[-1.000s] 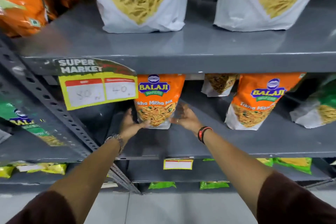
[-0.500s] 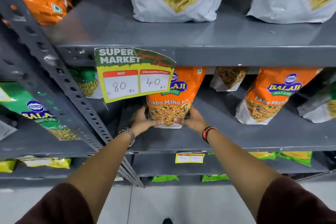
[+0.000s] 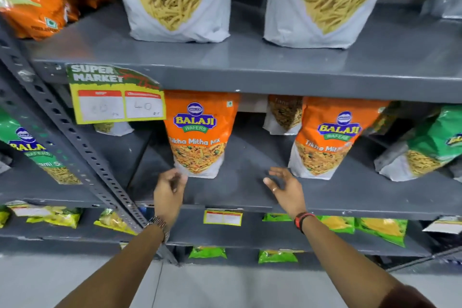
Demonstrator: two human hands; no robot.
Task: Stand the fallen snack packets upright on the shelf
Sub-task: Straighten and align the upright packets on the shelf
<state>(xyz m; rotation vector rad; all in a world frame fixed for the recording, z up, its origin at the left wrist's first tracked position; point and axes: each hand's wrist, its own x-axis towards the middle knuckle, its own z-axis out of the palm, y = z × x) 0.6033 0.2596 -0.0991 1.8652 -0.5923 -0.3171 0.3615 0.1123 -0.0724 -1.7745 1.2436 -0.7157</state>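
1. The left hand [image 3: 170, 189] is loosely curled and empty, fingertips at or just beside the base of the orange Balaji Tikha Mitha Mix packet [image 3: 201, 135]; motion blur hides whether they touch.
2. The right hand [image 3: 285, 186] is spread wide, holding nothing.
3. That packet stands upright mid-shelf [image 3: 362, 197]; a brushing finger could topple it.
4. The green Balaji packet [image 3: 430, 147] far right leans and may slide down.
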